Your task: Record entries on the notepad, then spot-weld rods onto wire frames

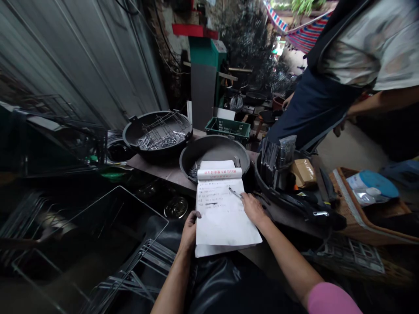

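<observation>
The left hand (pixel 190 229) grips the notepad (pixel 225 218) by its edge, the right hand (pixel 254 208) has a pen (pixel 235 193) over the handwriting, and beyond sit round pans (pixel 214 148), a green crate (pixel 228 127) just behind!

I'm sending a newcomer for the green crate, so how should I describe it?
Find the tall green casing below the red slab at the back. Come down to the middle pan of the three; the crate sits just behind it. Its slotted, straight-sided green plastic sets it apart from the round, dark pans.
</observation>
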